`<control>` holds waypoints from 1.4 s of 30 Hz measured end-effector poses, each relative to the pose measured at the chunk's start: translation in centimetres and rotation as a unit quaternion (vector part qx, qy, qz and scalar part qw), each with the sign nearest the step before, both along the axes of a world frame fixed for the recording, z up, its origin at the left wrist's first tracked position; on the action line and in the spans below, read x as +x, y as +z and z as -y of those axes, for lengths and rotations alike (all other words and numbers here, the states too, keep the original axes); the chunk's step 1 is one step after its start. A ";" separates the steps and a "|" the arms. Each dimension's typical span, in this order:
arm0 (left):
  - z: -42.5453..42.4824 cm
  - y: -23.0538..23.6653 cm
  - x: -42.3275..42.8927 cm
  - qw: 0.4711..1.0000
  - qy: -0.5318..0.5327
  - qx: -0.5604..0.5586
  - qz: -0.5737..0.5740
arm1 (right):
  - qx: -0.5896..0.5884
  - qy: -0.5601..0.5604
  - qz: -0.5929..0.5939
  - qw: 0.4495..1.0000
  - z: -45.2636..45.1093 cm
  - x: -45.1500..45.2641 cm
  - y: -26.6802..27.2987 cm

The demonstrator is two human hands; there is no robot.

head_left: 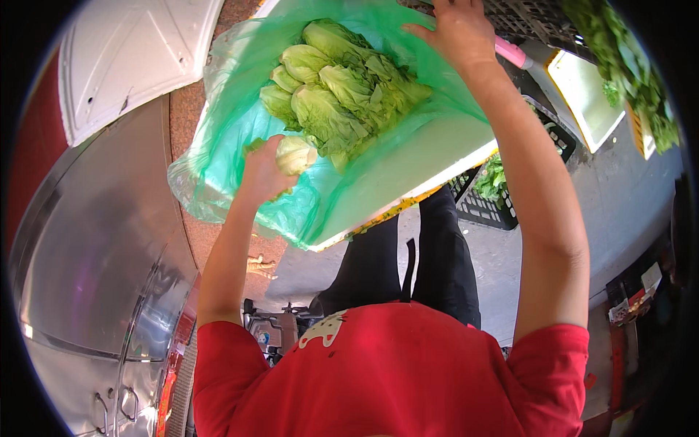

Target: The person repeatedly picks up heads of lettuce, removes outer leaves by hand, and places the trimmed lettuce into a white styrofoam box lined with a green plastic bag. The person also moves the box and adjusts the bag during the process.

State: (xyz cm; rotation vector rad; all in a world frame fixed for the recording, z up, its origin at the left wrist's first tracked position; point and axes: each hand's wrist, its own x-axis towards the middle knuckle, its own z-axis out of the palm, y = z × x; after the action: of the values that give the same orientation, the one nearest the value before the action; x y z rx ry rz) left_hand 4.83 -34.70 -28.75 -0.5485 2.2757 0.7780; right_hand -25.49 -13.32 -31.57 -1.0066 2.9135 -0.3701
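My left hand (pixel 266 170) is closed around a head of lettuce (pixel 295 155), its pale base pointing right. It holds the head low over a green plastic bag (pixel 229 128) that lines a white foam box (pixel 431 158). Several heads of leafy lettuce (pixel 338 104) lie side by side in the bag, just beyond my left hand. My right hand (pixel 458 27) is at the bag's far right edge with its thumb spread; its fingertips are cut off by the top of the view, so whether it grips anything cannot be told.
Black plastic crates (pixel 486 213) with greens stand on the floor right of my legs. Another black crate (pixel 524 22) and leafy greens (pixel 628 71) are at the upper right, near a white foam tray (pixel 584 98). A stainless steel cabinet (pixel 98 218) stands left; a cat (pixel 261 266) lies below the box.
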 end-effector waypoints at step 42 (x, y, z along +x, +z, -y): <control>-37.9 35.9 -3.8 0.921 -0.175 0.287 -0.196 | -0.416 -0.224 0.077 0.878 -33.9 32.9 33.9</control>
State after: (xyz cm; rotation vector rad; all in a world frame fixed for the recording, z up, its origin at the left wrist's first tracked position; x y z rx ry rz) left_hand 1.05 3.24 7.18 0.3078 2.2304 1.3832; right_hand 7.38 20.56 2.35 -0.2396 2.7880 -1.7261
